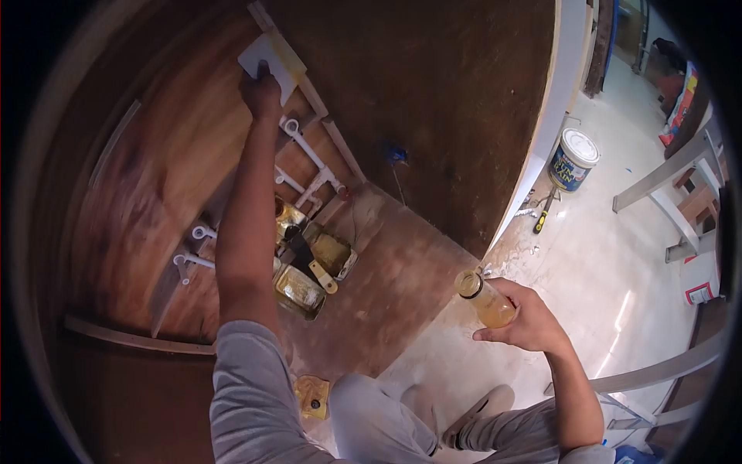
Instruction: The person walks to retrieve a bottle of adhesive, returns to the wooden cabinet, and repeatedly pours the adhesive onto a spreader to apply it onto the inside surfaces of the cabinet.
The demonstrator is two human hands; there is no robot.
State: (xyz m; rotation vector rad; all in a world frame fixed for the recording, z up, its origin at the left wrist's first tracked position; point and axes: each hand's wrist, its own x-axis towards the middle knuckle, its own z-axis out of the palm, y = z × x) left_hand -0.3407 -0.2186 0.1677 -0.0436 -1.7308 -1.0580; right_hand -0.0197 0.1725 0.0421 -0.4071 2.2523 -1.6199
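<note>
My left hand [261, 91] is raised at the upper left, its fingers on a flat white sheet [270, 62] that lies against the wooden frame edge beside the brown panel [433, 93]. In my right hand [529, 317], at the lower right, is a glass bottle [485, 300] with yellowish liquid inside, tilted with its open mouth toward the upper left. Between my arms, containers with yellow residue [300, 291] stand on the brown floor, and a putty knife [322, 275] rests across them.
White pipes [309, 147] run along the left panel. A paint can [573, 161] and a yellow-black tool [542, 216] are on the pale floor at right. Wooden legs [672, 209] stand farther right. A yellow container [312, 396] lies by my knee.
</note>
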